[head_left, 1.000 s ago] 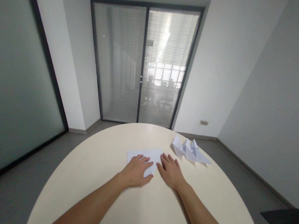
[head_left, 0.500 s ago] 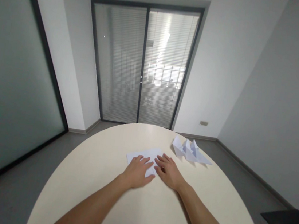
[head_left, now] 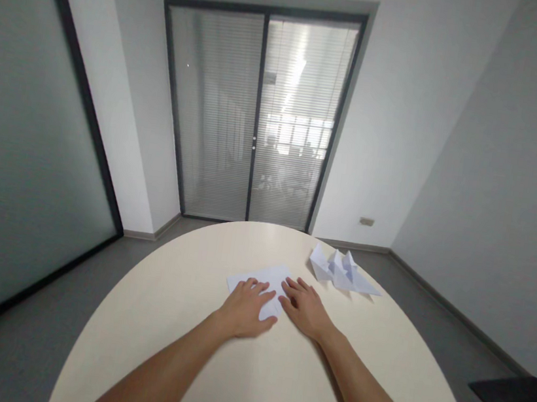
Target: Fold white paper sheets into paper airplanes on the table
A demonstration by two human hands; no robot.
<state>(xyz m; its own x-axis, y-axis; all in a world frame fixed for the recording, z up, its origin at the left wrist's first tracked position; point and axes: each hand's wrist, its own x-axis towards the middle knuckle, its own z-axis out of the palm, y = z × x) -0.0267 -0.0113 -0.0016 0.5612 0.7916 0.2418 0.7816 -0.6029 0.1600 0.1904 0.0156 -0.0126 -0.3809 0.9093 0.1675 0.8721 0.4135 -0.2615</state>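
While pressing flat on the white paper sheet [head_left: 266, 277] at frame centre, left hand [head_left: 245, 308] and right hand [head_left: 304, 308] side by side, fingers spread and released, likely pinning a fold against the worktop [head_left: 173, 320]; folded paper planes [head_left: 341, 271] parked right of centre, out of the way.

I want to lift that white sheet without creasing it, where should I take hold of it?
Probably the far left corner of the white sheet: it lies flat on the table, and the left hand and right hand cover its near part. Come from the left, sliding fingertips under that bare corner for a light pinch grip.
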